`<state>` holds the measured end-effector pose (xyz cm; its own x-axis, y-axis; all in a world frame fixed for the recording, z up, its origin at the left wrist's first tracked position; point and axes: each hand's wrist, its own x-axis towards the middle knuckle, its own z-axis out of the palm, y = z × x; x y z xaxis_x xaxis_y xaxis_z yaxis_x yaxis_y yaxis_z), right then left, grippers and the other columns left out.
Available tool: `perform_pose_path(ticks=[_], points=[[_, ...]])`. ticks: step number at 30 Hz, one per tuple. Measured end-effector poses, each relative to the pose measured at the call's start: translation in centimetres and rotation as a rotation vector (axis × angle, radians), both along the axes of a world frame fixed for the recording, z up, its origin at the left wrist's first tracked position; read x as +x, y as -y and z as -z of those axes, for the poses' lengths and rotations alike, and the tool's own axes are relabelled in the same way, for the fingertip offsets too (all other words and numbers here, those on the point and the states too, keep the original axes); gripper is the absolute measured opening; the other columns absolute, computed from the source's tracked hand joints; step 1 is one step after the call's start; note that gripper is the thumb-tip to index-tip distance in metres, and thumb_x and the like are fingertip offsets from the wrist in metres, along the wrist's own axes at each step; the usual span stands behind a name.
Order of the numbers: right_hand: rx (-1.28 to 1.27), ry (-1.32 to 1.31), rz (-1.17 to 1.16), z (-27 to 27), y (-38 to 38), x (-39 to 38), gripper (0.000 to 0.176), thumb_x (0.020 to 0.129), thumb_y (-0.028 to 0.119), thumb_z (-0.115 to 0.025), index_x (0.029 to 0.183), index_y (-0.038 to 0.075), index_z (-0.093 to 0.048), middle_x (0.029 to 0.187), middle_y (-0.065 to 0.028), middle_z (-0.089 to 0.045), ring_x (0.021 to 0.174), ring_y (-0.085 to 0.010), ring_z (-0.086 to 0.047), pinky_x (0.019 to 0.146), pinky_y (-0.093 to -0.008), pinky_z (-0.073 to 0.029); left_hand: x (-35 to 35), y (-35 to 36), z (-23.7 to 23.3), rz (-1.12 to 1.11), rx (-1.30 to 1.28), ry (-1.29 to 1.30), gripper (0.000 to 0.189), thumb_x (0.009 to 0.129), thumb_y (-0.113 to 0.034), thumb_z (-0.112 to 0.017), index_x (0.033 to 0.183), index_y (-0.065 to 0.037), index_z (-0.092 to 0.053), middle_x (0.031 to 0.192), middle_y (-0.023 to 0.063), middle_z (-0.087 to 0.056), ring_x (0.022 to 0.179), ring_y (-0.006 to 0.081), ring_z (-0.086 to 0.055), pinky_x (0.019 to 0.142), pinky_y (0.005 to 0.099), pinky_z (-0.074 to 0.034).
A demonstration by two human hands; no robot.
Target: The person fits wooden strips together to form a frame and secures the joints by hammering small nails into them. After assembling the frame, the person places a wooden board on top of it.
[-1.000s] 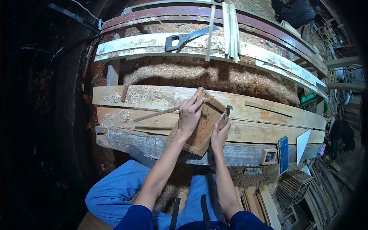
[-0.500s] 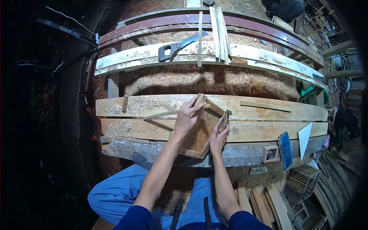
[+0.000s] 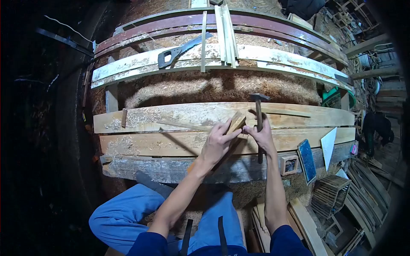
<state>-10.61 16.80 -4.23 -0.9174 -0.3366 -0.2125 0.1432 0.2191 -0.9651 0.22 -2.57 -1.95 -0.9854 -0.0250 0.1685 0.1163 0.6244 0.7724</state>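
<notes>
My left hand (image 3: 216, 143) grips a shallow wooden box (image 3: 237, 122), now tilted so that one narrow side faces up and its inside is mostly hidden. In my right hand (image 3: 262, 135) is a hammer (image 3: 259, 112), its head pointing away from me and its handle running down past the palm. The right thumb and fingertips come right to the box's upper end; whether they pinch a nail there I cannot tell. Under the hands lies the plank bench (image 3: 294, 137), with a thin wooden stick (image 3: 183, 126) beside the box.
A handsaw (image 3: 175, 54) and several thin strips (image 3: 225, 36) lie on the farther white bench (image 3: 273, 59). Right of my hands are a small wooden frame (image 3: 289, 165), a blue board (image 3: 306, 159) and a white triangular piece (image 3: 328, 147). A slatted crate (image 3: 329, 195) stands lower right. Shavings cover the ground.
The box has turned from showing its inside to standing on edge. My right hand has come up from its right side with the hammer, now raised upright. The view has shifted slightly.
</notes>
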Motion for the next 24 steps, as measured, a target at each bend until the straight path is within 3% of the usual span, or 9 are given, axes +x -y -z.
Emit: perform_pose_path(ticks=[3,6,9,14,17,19,21,22,24], points=[[0.027,0.184,-0.151,0.3,-1.4,-1.1,0.069,0.083,0.017,-0.091,0.139,0.001,-0.054,0.123,-0.0028,-0.06,0.084,-0.0056,-0.053,0.072,-0.0234,-0.048,0.4,-1.4,-0.7,-0.027,-0.018,-0.006,0.061,0.076,0.001,-0.078,0.131,-0.025,-0.074,0.147,0.0193,-0.059,0.117,0.0396,-0.063,0.1,0.0438,-0.054],[-0.055,0.201,-0.237,1.4,-1.6,-1.0,0.074,0.08,0.02,-0.094,0.138,-0.002,-0.054,0.13,-0.0076,-0.063,0.121,-0.0185,-0.06,0.106,-0.034,-0.048,1.1,-2.0,-1.2,-0.083,-0.128,-0.021,0.052,0.084,-0.008,-0.078,0.133,-0.028,-0.073,0.145,0.0227,-0.061,0.116,0.0401,-0.065,0.098,0.0457,-0.052],[0.059,0.262,-0.253,0.2,-1.6,-1.7,0.075,0.079,0.019,-0.095,0.138,-0.001,-0.055,0.132,-0.009,-0.064,0.124,-0.0183,-0.06,0.105,-0.0337,-0.049,1.8,-1.7,-2.0,-0.063,-0.171,0.081,0.055,0.084,-0.006,-0.076,0.134,-0.029,-0.072,0.141,0.0235,-0.063,0.114,0.0389,-0.066,0.093,0.0461,-0.052],[0.107,0.275,-0.218,-2.1,-1.6,-1.0,0.073,0.076,0.017,-0.096,0.136,0.002,-0.057,0.11,0.0011,-0.059,0.083,-0.0068,-0.049,0.072,-0.024,-0.046,2.2,-0.7,-1.1,-0.033,-0.169,-0.024,0.059,0.081,-0.001,-0.072,0.132,-0.029,-0.073,0.131,0.018,-0.068,0.104,0.0318,-0.068,0.088,0.0438,-0.049],[-0.018,0.118,-0.22,-2.9,-1.2,-0.6,0.066,0.077,0.01,-0.094,0.133,0.003,-0.058,0.113,-0.0003,-0.058,0.078,-0.0058,-0.048,0.069,-0.0215,-0.044,1.6,0.1,-1.9,-0.017,-0.215,-0.153,0.061,0.081,0.002,-0.069,0.132,-0.03,-0.072,0.128,0.0173,-0.068,0.102,0.0298,-0.067,0.089,0.0427,-0.048],[0.001,0.239,-0.185,-4.3,-0.6,0.2,0.065,0.08,-0.005,-0.085,0.136,0.002,-0.052,0.122,-0.0041,-0.055,0.083,-0.0064,-0.057,0.071,-0.0219,-0.051,0.6,1.8,-3.2,0.053,-0.287,-0.211,0.063,0.08,0.003,-0.068,0.132,-0.032,-0.071,0.13,0.0157,-0.068,0.101,0.0283,-0.067,0.09,0.0423,-0.048],[-0.44,0.168,0.087,-4.3,0.6,1.9,0.07,0.081,-0.016,-0.075,0.14,0.002,-0.043,0.133,-0.0069,-0.05,0.098,-0.0141,-0.067,0.08,-0.0265,-0.059,-0.9,3.2,-5.2,0.146,-0.342,-0.219,0.056,0.079,0.0,-0.07,0.126,-0.029,-0.076,0.131,0.0155,-0.069,0.104,0.0297,-0.068,0.09,0.0415,-0.049],[-0.425,0.159,0.092,-3.5,0.7,2.4,0.074,0.081,-0.021,-0.07,0.142,0.003,-0.036,0.137,-0.008,-0.048,0.11,-0.0224,-0.07,0.088,-0.0313,-0.063,-1.8,4.0,-5.8,0.206,-0.422,-0.248,0.052,0.081,-0.006,-0.069,0.126,-0.033,-0.075,0.135,0.0112,-0.068,0.108,0.0275,-0.066,0.091,0.0414,-0.049],[-0.366,0.023,0.21,-1.8,1.5,4.3,0.071,0.08,-0.017,-0.074,0.139,0.003,-0.041,0.136,-0.0085,-0.048,0.113,-0.0194,-0.065,0.093,-0.0328,-0.06,-2.8,5.4,-5.1,0.269,-0.482,-0.317,0.051,0.083,-0.009,-0.067,0.127,-0.034,-0.074,0.135,0.0099,-0.068,0.109,0.0268,-0.066,0.092,0.0415,-0.049]])
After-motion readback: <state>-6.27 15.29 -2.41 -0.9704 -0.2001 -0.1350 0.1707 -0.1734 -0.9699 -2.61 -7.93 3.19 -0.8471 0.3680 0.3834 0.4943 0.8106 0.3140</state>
